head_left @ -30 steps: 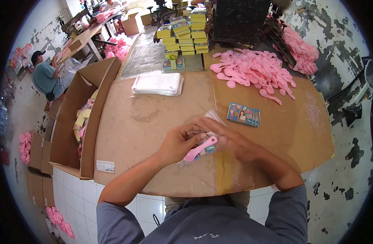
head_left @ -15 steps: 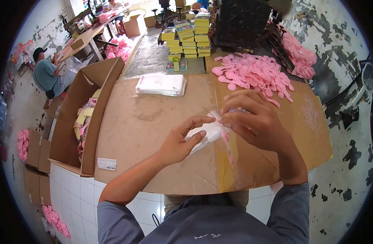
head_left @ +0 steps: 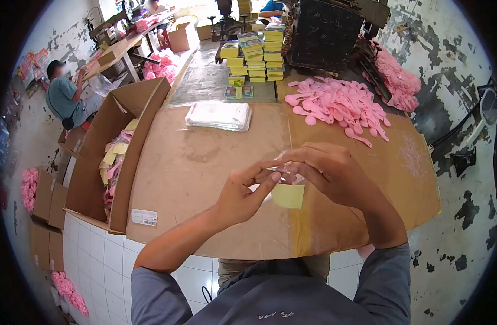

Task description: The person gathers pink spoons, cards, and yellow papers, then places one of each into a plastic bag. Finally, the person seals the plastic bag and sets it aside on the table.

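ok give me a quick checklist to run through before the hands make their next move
1. Both hands free: not ok, the left hand and right hand meet at the clear plastic.
2. Firm grip on the plastic: cannot tell, the fingers hide the contact.
3. Yellow card in view: ok, just below the fingertips.
4. Yellow card fully inside the plastic: cannot tell, its upper part is obscured.
5. Pink spoons uncovered: ok, heaped beyond the right hand.
6. Open carton unobstructed: ok, its top is open at the left of the table.
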Available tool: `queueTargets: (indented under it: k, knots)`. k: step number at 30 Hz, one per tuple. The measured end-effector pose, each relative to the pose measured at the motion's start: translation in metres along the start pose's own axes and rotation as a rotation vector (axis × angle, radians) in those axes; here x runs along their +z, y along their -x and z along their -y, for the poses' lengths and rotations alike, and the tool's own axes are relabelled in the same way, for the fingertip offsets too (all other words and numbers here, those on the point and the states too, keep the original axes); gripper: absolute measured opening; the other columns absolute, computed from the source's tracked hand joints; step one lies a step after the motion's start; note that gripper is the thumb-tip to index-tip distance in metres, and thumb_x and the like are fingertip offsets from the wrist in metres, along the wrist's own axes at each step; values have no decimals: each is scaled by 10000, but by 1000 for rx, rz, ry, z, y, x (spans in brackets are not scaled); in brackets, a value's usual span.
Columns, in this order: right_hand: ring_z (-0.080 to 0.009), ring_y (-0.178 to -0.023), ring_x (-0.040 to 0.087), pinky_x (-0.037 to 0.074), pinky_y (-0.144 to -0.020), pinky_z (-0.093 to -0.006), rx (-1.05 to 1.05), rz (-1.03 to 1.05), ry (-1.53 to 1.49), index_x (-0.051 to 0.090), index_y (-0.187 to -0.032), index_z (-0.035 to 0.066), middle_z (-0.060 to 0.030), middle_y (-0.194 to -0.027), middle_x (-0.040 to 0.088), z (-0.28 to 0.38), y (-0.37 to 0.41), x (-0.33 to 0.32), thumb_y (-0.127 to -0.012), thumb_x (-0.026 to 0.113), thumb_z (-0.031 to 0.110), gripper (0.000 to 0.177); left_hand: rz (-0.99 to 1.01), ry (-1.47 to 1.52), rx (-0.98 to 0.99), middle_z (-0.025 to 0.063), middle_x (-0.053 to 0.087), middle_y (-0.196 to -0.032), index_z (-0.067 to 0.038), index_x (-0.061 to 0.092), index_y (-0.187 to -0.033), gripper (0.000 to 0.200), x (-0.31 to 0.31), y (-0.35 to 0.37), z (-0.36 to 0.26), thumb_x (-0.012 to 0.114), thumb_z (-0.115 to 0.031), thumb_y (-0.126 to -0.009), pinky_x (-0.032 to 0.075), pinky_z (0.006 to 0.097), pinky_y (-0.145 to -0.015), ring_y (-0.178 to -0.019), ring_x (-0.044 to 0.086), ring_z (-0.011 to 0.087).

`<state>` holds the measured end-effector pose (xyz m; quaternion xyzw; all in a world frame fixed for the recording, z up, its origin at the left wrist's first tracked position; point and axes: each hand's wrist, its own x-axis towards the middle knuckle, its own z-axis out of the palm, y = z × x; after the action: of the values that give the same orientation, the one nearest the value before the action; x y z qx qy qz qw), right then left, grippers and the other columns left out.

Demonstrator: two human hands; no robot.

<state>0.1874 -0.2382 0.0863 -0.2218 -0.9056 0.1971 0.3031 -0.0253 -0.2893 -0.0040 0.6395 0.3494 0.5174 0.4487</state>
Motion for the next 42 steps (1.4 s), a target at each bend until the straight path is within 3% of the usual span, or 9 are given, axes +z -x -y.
queueTargets:
  k: [7,19,24,26,28,32,35,38,42]
  knots:
    - [-281,-981,652,498,-804,-411,-131,-420,107,702,-1039,66,-95,-1035,664,-13,-2,11,-898,701,74,141,-10,80,-114,135,760,-1069,41,575,-1334,310,-2,-1,-13,585,-42,-1035,565,289,-875,-1004,712,150]
    - [-244,-1013,593,418,-900,-381,-376,-165,811,664,-968,32,-61,-980,604,-15,-2,44,-809,676,187,222,-62,-491,23,139,775,-910,36,607,-1311,364,4,4,-8,664,-56,-964,596,310,-676,-781,766,200]
    - [-232,-931,617,476,-777,-398,-18,-273,430,641,-996,33,-74,-957,618,-49,-2,8,-849,657,67,151,-26,-349,17,125,785,-919,3,607,-1341,379,-5,0,3,663,-99,-980,588,280,-675,-772,759,140]
    - [-166,-785,634,500,-665,-326,403,-140,-334,603,-960,39,-52,-900,646,-50,13,-33,-932,629,73,51,-34,-242,-74,104,791,-942,-12,607,-1356,378,-11,-2,8,655,-103,-992,580,251,-700,-800,740,93]
    - [-98,-663,616,487,-606,-239,525,-8,-507,593,-957,32,-20,-818,645,-78,50,-90,-975,643,131,113,-41,-119,-158,132,772,-1044,15,592,-1361,379,-15,-6,4,655,-91,-1003,580,265,-794,-910,725,118]
    - [-131,-664,645,509,-627,-246,193,-338,-1063,619,-1096,23,-35,-784,640,-168,135,-163,-1001,577,71,114,-103,69,-182,148,761,-1084,34,566,-1376,389,-14,-8,5,647,-73,-1012,576,262,-836,-964,716,130]
    - [-205,-824,680,546,-763,-324,812,-373,319,597,-1210,9,-89,-889,673,-232,202,-185,-982,568,51,234,-113,45,-168,158,758,-1087,50,561,-1369,395,-15,-9,4,659,-63,-1003,578,259,-837,-964,716,132]
    - [-232,-923,659,524,-835,-347,733,-293,1214,613,-1241,8,-126,-1024,675,-238,233,-170,-933,602,42,310,-150,99,-170,173,749,-1119,56,553,-1375,426,-16,-10,11,682,-35,-979,578,254,-833,-970,720,136]
    - [-226,-1005,648,513,-883,-354,572,-460,1055,648,-1227,6,-146,-1166,683,-155,158,-133,-908,632,45,321,-168,71,-143,173,743,-1129,61,547,-1375,433,-12,-8,15,680,-8,-969,583,256,-843,-969,721,140]
